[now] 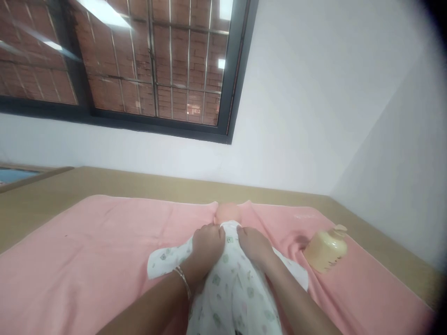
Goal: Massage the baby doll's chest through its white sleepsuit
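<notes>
A white baby garment [232, 279] with a green print lies spread over the pink blanket, its two sleeves stretched out sideways. Above its neckline shows the round, skin-coloured head of what looks like a baby doll [228, 213]; its body is hidden under the cloth. My left hand [208, 244] is closed on the garment at the left shoulder, with a thin bracelet on the wrist. On the other side of the neckline, my right hand [254, 244] grips the cloth at the right shoulder. Most fingertips of both hands are tucked out of sight.
A yellowish bottle [326, 249] lies tilted on the pink blanket [118, 246], right of the right sleeve. Under the blanket is a wooden table [139, 184] reaching a white wall [307, 93]. A dark-framed, barred window [157, 60] is above. Something blue [17, 175] shows at far left.
</notes>
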`<action>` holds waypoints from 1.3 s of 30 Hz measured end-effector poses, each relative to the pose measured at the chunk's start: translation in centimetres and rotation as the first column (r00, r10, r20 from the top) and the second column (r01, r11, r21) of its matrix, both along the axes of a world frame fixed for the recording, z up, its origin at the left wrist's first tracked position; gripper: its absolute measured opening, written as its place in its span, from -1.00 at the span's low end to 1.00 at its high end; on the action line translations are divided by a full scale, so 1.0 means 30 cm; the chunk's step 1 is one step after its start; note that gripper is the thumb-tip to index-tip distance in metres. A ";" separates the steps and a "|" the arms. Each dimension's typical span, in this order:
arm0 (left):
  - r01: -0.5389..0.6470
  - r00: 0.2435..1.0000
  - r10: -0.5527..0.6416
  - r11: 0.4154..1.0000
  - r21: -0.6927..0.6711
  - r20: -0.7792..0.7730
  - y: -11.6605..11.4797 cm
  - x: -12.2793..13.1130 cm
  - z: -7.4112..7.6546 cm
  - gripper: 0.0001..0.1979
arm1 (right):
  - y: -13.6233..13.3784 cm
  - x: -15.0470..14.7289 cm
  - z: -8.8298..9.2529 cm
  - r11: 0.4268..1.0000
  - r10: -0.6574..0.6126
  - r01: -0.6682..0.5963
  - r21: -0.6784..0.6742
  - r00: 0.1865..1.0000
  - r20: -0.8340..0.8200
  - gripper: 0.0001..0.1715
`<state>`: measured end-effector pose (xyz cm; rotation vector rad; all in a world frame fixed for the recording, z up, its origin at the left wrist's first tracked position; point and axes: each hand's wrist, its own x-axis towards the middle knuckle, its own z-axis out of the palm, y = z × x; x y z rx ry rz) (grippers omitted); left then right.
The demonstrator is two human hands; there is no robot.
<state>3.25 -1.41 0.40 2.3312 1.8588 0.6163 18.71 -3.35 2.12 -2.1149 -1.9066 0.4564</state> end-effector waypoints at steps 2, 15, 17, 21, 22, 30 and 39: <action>-0.021 0.999 0.023 0.998 -0.053 0.023 0.006 -0.006 0.001 -0.55 | -0.030 -0.033 0.010 0.998 0.037 -0.039 0.045 0.998 0.042 -0.33; 0.046 0.999 -0.045 0.988 0.146 -0.009 0.003 0.005 -0.031 -0.69 | -0.008 0.002 0.003 0.998 0.054 -0.052 -0.039 0.997 0.048 -0.31; -0.009 1.000 0.008 0.999 0.051 0.021 0.012 -0.001 -0.027 -0.63 | -0.056 -0.047 0.020 0.997 0.051 -0.062 0.055 0.983 0.179 -0.38; 0.064 0.994 -0.052 0.990 0.128 -0.096 0.013 -0.007 -0.031 -0.65 | -0.095 -0.091 0.032 0.979 0.057 -0.109 0.170 0.957 0.284 -0.45; 0.110 0.987 -0.086 0.978 0.180 -0.139 0.010 -0.006 -0.034 -0.68 | -0.084 -0.078 0.029 0.986 0.052 -0.089 0.140 0.968 0.246 -0.41; 0.049 0.998 -0.043 0.985 0.164 -0.040 0.007 0.006 -0.042 -0.63 | -0.011 0.015 0.026 0.999 0.013 -0.010 -0.054 0.999 0.048 -0.21; 0.152 0.986 -0.126 0.949 0.276 -0.111 0.009 -0.001 -0.047 -0.72 | -0.053 -0.057 0.041 0.998 0.022 -0.033 0.049 0.977 0.213 -0.35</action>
